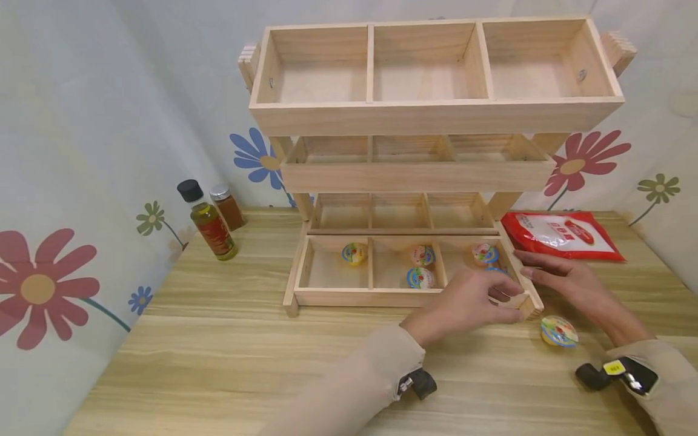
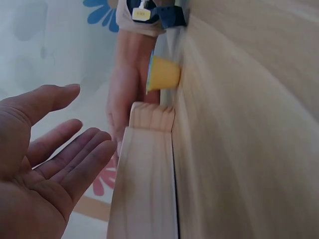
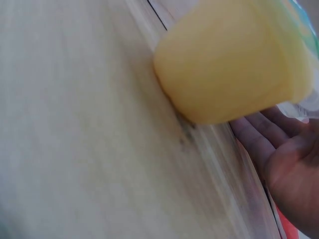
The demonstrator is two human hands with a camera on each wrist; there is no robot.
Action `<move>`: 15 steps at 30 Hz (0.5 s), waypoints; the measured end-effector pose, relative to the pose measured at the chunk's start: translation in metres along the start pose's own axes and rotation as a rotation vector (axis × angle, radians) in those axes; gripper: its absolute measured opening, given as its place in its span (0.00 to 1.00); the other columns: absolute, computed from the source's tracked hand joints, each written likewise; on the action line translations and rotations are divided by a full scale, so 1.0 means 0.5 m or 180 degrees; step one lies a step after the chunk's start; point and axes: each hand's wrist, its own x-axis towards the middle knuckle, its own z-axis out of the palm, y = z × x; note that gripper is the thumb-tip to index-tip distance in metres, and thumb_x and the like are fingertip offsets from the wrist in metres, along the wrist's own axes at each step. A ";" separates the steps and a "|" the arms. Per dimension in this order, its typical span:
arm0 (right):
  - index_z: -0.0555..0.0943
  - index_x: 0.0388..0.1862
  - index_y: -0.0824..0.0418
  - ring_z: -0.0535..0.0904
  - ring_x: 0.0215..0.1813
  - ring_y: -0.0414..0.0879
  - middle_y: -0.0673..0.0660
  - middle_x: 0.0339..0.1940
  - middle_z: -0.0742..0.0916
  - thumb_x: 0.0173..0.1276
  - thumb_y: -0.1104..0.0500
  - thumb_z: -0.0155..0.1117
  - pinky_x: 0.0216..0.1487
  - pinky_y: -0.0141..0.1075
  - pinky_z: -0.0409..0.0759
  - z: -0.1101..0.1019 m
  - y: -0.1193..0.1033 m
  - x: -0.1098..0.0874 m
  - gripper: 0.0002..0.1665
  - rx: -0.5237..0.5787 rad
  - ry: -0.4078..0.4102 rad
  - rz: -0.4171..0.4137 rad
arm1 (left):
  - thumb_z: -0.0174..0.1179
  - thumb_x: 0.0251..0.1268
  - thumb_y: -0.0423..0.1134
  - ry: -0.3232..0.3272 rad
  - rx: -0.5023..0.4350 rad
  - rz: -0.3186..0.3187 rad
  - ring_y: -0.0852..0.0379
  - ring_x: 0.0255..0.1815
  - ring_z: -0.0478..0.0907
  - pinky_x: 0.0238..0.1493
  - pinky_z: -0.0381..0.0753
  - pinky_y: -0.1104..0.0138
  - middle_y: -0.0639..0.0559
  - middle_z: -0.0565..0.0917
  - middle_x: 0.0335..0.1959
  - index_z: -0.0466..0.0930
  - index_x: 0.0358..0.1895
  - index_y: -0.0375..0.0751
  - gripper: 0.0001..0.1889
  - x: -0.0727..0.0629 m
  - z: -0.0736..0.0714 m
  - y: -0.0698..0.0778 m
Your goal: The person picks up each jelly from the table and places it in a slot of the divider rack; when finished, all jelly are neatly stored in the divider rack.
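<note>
A wooden tiered rack [image 1: 455, 118] stands on the table; its lowest tray [image 1: 349, 297] has three compartments. My left hand [image 1: 469, 303] hovers over the front right of that tray, fingers loosely extended and holding nothing, as the left wrist view also shows. My right hand [image 1: 583, 287] is beside the rack's right end, its fingertips right at the side panel. One jelly cup [image 1: 558, 332] sits on the table between the rack's corner and my right wrist. In the right compartment are two jelly cups [image 1: 484, 254], one partly hidden behind my left hand.
One jelly cup [image 1: 354, 254] lies in the left compartment, two jelly cups [image 1: 420, 278] in the middle one. A red-and-white packet [image 1: 567, 236] lies right of the rack. Left of it stand an oil bottle [image 1: 214, 230] and a small brown jar [image 1: 229, 211]. A flowered curtain [image 1: 136, 109] hangs behind.
</note>
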 end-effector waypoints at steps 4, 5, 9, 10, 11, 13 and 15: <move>0.71 0.80 0.59 0.64 0.69 0.54 0.69 0.76 0.74 0.82 0.46 0.62 0.58 0.52 0.71 0.002 0.002 -0.001 0.34 -0.0036 0.0036 -0.0045 | 0.76 0.65 0.42 -0.0071 0.0079 0.0044 0.82 0.41 0.80 0.44 0.73 0.87 0.59 0.91 0.48 0.89 0.55 0.43 0.17 0.012 0.023 0.010; 0.71 0.80 0.59 0.64 0.69 0.55 0.69 0.76 0.74 0.82 0.46 0.61 0.59 0.54 0.71 0.002 0.003 0.000 0.34 -0.0038 0.0038 -0.0051 | 0.77 0.65 0.43 -0.0094 0.0118 0.0041 0.82 0.41 0.79 0.44 0.73 0.87 0.60 0.91 0.47 0.90 0.55 0.44 0.18 0.015 0.028 0.013; 0.70 0.81 0.59 0.61 0.73 0.65 0.70 0.78 0.71 0.83 0.46 0.60 0.61 0.63 0.69 0.001 0.005 0.002 0.35 0.0016 0.0002 -0.0015 | 0.78 0.64 0.46 -0.0153 0.0306 0.0020 0.83 0.41 0.79 0.44 0.70 0.89 0.63 0.91 0.46 0.90 0.56 0.47 0.18 0.025 0.049 0.022; 0.70 0.81 0.59 0.60 0.74 0.68 0.71 0.79 0.70 0.83 0.46 0.60 0.62 0.65 0.68 0.002 0.006 0.002 0.35 0.0031 -0.0011 -0.0005 | 0.78 0.64 0.46 -0.0161 0.0318 -0.0009 0.84 0.42 0.79 0.44 0.70 0.89 0.64 0.91 0.46 0.90 0.56 0.47 0.19 0.027 0.054 0.023; 0.69 0.81 0.60 0.59 0.74 0.70 0.72 0.79 0.69 0.83 0.46 0.60 0.63 0.67 0.67 0.002 0.006 0.002 0.35 0.0048 -0.0022 0.0005 | 0.78 0.64 0.46 -0.0156 0.0333 -0.0022 0.84 0.42 0.79 0.44 0.69 0.89 0.64 0.91 0.46 0.90 0.56 0.47 0.19 0.028 0.058 0.024; 0.69 0.81 0.61 0.57 0.75 0.72 0.73 0.79 0.68 0.83 0.46 0.60 0.64 0.71 0.65 0.002 0.006 0.003 0.35 0.0068 -0.0033 0.0014 | 0.78 0.64 0.47 -0.0147 0.0392 -0.0029 0.85 0.42 0.78 0.45 0.69 0.89 0.65 0.91 0.46 0.90 0.56 0.48 0.19 0.031 0.066 0.024; 0.69 0.81 0.61 0.56 0.76 0.73 0.73 0.79 0.68 0.83 0.46 0.60 0.64 0.73 0.63 0.002 0.005 0.003 0.35 0.0064 -0.0039 0.0021 | 0.78 0.64 0.47 -0.0150 0.0407 -0.0018 0.85 0.42 0.77 0.45 0.68 0.89 0.66 0.91 0.47 0.90 0.57 0.49 0.19 0.033 0.072 0.023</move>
